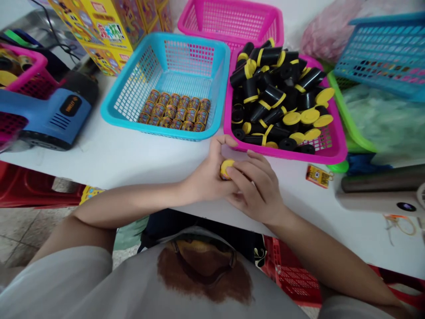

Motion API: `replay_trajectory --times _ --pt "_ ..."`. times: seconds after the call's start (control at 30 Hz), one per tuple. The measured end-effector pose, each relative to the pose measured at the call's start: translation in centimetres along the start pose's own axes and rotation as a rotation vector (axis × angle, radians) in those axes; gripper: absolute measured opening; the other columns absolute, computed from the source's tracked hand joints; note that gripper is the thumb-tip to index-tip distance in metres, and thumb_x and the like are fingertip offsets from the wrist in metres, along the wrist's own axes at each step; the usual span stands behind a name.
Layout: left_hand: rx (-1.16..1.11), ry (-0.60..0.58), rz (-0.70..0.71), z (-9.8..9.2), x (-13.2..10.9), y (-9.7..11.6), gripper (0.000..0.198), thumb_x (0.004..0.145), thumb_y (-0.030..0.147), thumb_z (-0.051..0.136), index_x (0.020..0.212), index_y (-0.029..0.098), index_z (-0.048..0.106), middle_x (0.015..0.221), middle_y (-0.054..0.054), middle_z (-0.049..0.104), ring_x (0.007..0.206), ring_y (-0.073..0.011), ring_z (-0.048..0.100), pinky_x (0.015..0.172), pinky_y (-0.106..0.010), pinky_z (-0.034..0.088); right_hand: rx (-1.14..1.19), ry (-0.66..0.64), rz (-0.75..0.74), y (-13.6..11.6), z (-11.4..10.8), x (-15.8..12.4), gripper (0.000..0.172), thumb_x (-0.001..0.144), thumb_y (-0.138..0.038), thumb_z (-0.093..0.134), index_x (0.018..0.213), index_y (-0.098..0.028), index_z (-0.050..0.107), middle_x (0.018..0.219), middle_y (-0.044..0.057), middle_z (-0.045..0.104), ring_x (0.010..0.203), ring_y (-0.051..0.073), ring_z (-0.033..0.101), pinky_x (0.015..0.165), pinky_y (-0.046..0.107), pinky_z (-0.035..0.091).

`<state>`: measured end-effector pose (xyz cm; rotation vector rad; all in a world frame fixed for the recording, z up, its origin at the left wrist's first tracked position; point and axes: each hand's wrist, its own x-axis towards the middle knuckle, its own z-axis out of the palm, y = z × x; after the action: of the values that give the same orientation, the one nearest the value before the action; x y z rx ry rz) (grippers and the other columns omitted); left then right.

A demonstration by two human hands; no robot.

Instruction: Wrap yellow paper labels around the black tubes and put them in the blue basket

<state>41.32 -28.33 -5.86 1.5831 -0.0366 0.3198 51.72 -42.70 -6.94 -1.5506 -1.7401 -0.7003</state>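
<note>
Over the near edge of the white table, both hands meet around a small yellow-capped canister (227,169). My left hand (212,173) is wrapped round its side, its index finger curled above. My right hand (254,184) is bent over from the other side, fingertips touching the yellow cap. The canister's lower part is hidden by the fingers. Beyond the hands, a pink basket (338,148) is heaped with black canisters (272,95) with yellow lids. Left of it, a blue basket (113,113) holds rows of small canisters in printed wraps (181,114) lying on their sides.
A blue heat gun (63,110) lies at the left by yellow printed boxes (102,26). An empty-looking pink basket (232,20) stands behind. At right are a green basket (352,128) with plastic bags, a small printed tag (318,176) and a beige device (375,201).
</note>
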Motion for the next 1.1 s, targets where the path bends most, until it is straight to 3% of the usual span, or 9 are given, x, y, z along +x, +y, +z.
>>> replay_trajectory --times 0.1,0.2,0.33,0.43,0.5,0.63,0.83,0.97,1.1 --pt "-0.020 -0.041 0.055 -0.2 0.3 -0.4 0.053 0.087 0.023 0.067 0.120 0.029 0.025 0.069 0.013 0.040 0.048 -0.0060 0.044 0.044 -0.020 0.036 -0.014 0.013 -0.030 0.3 0.3 -0.2 0.038 0.100 -0.024 0.063 0.137 -0.032 0.060 0.121 0.006 0.073 0.117 0.026 0.069 0.110 0.056 0.061" --pt "0.049 -0.081 0.204 -1.0 0.7 -0.2 0.061 0.083 0.027 0.076 0.120 0.030 0.027 0.089 0.006 0.055 0.070 -0.0104 0.062 0.061 -0.023 0.053 -0.027 0.029 -0.073 0.5 0.2 -0.1 0.034 0.101 -0.019 0.060 0.134 -0.029 0.061 0.124 0.005 0.072 0.121 0.024 0.068 0.113 0.053 0.059" --pt "0.277 -0.005 0.373 -2.7 1.0 1.6 0.045 0.084 0.028 0.082 0.113 0.024 0.048 0.104 -0.001 0.063 0.090 -0.0126 0.067 0.078 -0.025 0.057 -0.044 0.039 -0.027 1.5 -0.9 0.8 0.043 0.097 -0.031 0.072 0.137 -0.032 0.059 0.124 0.006 0.072 0.115 0.026 0.069 0.107 0.052 0.058" --pt "0.474 0.123 0.293 -4.5 1.2 3.6 0.034 0.085 0.032 0.085 0.107 0.020 0.060 0.101 -0.001 0.071 0.087 -0.0127 0.069 0.077 -0.025 0.057 -0.249 0.057 0.164 4.4 -3.2 1.1 0.058 0.091 -0.049 0.077 0.143 -0.033 0.057 0.135 0.010 0.065 0.121 0.034 0.064 0.102 0.057 0.053" --pt "0.602 0.195 0.237 -6.1 1.9 4.7 0.027 0.087 0.032 0.083 0.102 0.019 0.065 0.098 -0.001 0.073 0.085 -0.0132 0.069 0.077 -0.026 0.057 -0.416 0.055 0.435 7.1 -4.9 0.7 0.048 0.095 -0.042 0.069 0.141 -0.029 0.060 0.142 0.015 0.057 0.132 0.041 0.054 0.110 0.067 0.042" --pt "0.806 0.228 0.182 -10.4 5.6 5.8 0.027 0.086 0.040 0.084 0.099 0.021 0.070 0.094 0.001 0.075 0.076 -0.0103 0.066 0.075 -0.025 0.058 -0.433 -0.069 0.828 11.8 -6.9 -0.1 0.065 0.086 -0.039 0.074 0.148 -0.027 0.056 0.152 0.019 0.052 0.140 0.047 0.042 0.113 0.072 0.032" --pt "1.074 0.268 -0.086 -15.8 14.9 4.5 0.029 0.080 0.038 0.090 0.091 0.014 0.076 0.073 0.002 0.072 0.072 -0.0106 0.061 0.085 -0.032 0.058 -0.302 -0.360 0.972 13.1 -6.3 0.6 0.052 0.083 -0.036 0.068 0.136 -0.035 0.068 0.146 0.011 0.064 0.138 0.047 0.038 0.107 0.075 0.025" --pt "1.121 0.300 -0.369 -16.6 18.2 2.2 0.017 0.080 0.023 0.085 0.093 0.015 0.079 0.073 -0.002 0.074 0.073 -0.0153 0.063 0.082 -0.034 0.056 -0.348 -0.239 1.036 12.6 -6.0 1.0 0.044 0.077 -0.038 0.069 0.119 -0.029 0.072 0.127 0.013 0.072 0.128 0.041 0.043 0.107 0.066 0.030" --pt "1.121 0.249 -0.484 -15.9 18.5 0.1 0.024 0.084 0.030 0.080 0.105 0.018 0.080 0.090 -0.005 0.079 0.082 -0.0186 0.069 0.080 -0.030 0.054 -0.343 -0.093 1.065 12.3 -5.8 0.7 0.044 0.074 -0.040 0.069 0.114 -0.024 0.071 0.115 0.013 0.074 0.125 0.038 0.048 0.111 0.061 0.036"
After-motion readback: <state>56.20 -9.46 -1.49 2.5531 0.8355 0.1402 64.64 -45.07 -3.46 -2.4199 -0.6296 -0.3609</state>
